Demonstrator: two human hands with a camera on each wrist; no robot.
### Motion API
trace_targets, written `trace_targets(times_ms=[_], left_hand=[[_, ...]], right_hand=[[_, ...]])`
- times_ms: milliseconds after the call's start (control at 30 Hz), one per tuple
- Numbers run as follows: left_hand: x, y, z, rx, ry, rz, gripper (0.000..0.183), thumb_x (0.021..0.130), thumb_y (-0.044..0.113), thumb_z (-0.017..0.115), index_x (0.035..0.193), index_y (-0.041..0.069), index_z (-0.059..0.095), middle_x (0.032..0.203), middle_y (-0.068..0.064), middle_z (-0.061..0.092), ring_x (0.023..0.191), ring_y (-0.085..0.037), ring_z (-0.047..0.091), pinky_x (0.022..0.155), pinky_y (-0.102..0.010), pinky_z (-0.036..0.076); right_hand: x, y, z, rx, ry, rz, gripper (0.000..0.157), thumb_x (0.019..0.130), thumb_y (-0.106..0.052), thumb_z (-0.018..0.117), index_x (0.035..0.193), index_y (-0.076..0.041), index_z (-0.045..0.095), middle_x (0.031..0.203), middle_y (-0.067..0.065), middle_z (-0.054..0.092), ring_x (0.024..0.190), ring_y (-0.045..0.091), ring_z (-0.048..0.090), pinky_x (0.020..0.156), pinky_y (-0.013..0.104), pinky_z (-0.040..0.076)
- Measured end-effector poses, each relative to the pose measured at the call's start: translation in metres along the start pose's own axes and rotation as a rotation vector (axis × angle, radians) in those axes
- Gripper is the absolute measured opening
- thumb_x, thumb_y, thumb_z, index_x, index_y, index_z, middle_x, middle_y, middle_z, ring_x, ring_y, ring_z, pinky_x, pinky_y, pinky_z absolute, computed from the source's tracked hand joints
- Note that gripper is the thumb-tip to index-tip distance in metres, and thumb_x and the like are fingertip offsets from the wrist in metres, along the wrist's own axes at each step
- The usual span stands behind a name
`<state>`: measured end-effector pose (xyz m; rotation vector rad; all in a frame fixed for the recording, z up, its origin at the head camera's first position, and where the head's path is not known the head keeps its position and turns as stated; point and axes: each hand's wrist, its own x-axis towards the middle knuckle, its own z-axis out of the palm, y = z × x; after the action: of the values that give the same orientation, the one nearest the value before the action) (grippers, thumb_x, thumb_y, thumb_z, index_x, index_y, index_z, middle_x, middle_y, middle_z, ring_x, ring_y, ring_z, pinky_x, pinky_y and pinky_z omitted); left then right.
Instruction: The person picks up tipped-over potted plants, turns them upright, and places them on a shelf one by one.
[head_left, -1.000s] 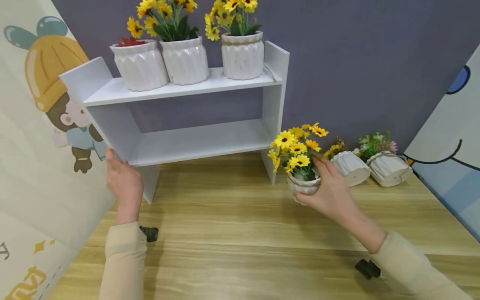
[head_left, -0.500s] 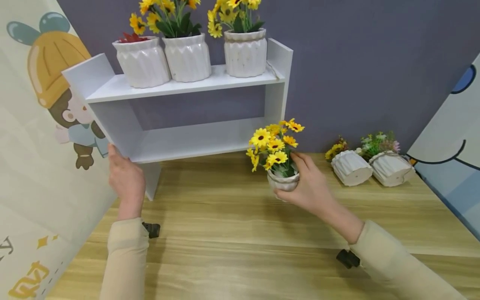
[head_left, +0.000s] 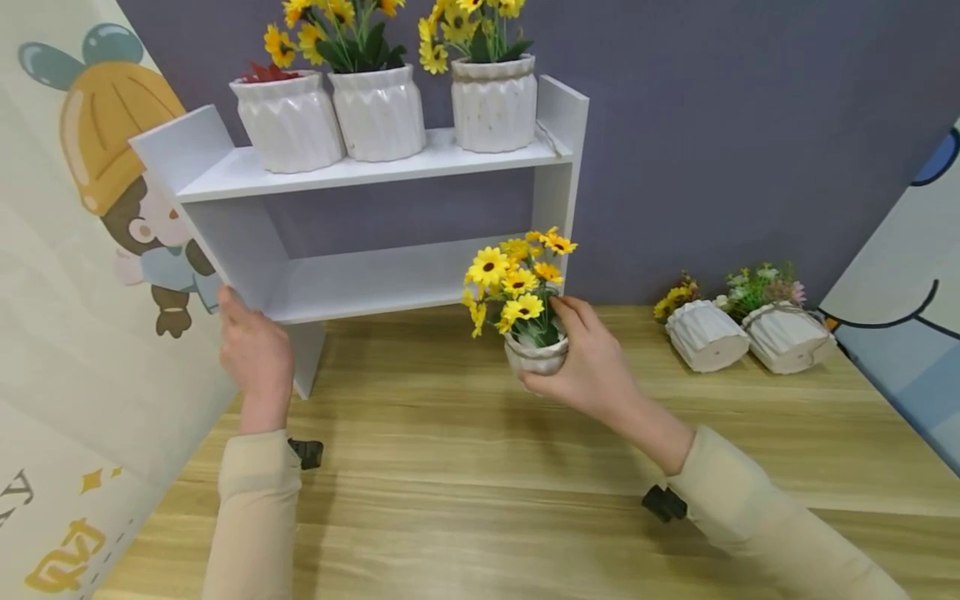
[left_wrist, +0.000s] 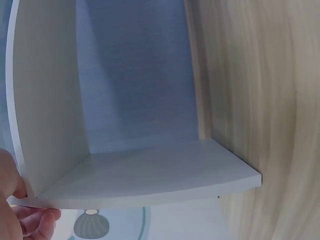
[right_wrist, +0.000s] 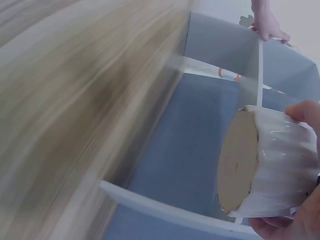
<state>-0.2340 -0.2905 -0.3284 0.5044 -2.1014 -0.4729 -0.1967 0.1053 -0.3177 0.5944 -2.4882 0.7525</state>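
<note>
Pot (head_left: 534, 360), glossy, likely slick, stiff, breakable; best held round sides. Right hand (head_left: 592, 367) grips it; left hand (head_left: 258, 354) pinches shelf (head_left: 367, 287).

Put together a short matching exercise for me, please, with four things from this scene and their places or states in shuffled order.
Things:
1. Left grip
2. Held flowerpot
3. Pot with red plant
4. Pot with pink flowers

Places or states:
A. Leftmost of the pots on the upper shelf
B. Lying on its side on the wooden tabletop
C. At the white shelf unit's left panel
D. Raised off the tabletop in the right grip

Pairs: 1-C, 2-D, 3-A, 4-B
</note>
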Motion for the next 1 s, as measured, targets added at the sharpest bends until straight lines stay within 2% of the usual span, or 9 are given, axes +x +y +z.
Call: trace_targets(times_ms=[200,467,800,1000], left_hand=[[0.002,0.004,-0.001,0.019,0.030,0.000,0.037,0.093,0.013,0.033,0.129,0.004,0.028,0.105,-0.026,0.052,0.070,-0.048,0.053,0.055,-0.056,0.041],[0.001,0.001,-0.001,0.023,0.014,0.009,0.037,0.094,0.015,0.034,0.129,0.004,0.025,0.100,-0.027,0.052,0.065,-0.046,0.052,0.052,-0.054,0.040],[-0.001,-0.001,0.002,0.009,0.053,0.050,0.034,0.095,0.014,0.033,0.126,0.005,0.024,0.085,-0.026,0.050,0.060,-0.042,0.049,0.049,-0.051,0.037],[-0.001,-0.001,0.001,0.007,0.063,0.060,0.034,0.094,0.013,0.034,0.125,0.006,0.023,0.087,-0.027,0.051,0.061,-0.044,0.050,0.049,-0.052,0.037]], right_hand=[[0.014,-0.012,0.004,0.045,-0.006,-0.030,0.100,0.056,-0.048,0.078,0.135,0.000,0.038,0.133,0.014,0.040,0.114,0.030,0.048,0.085,0.049,0.047],[0.040,-0.034,0.012,0.075,0.017,-0.082,0.098,0.057,-0.047,0.078,0.134,0.001,0.038,0.134,0.014,0.040,0.115,0.029,0.047,0.087,0.049,0.046],[0.068,-0.058,0.022,0.089,0.047,-0.165,0.095,0.059,-0.044,0.077,0.132,0.003,0.039,0.129,0.016,0.043,0.111,0.027,0.049,0.089,0.038,0.047],[0.081,-0.071,0.029,0.112,0.073,-0.203,0.092,0.059,-0.044,0.076,0.131,0.003,0.041,0.127,0.016,0.044,0.109,0.026,0.050,0.089,0.036,0.047]])
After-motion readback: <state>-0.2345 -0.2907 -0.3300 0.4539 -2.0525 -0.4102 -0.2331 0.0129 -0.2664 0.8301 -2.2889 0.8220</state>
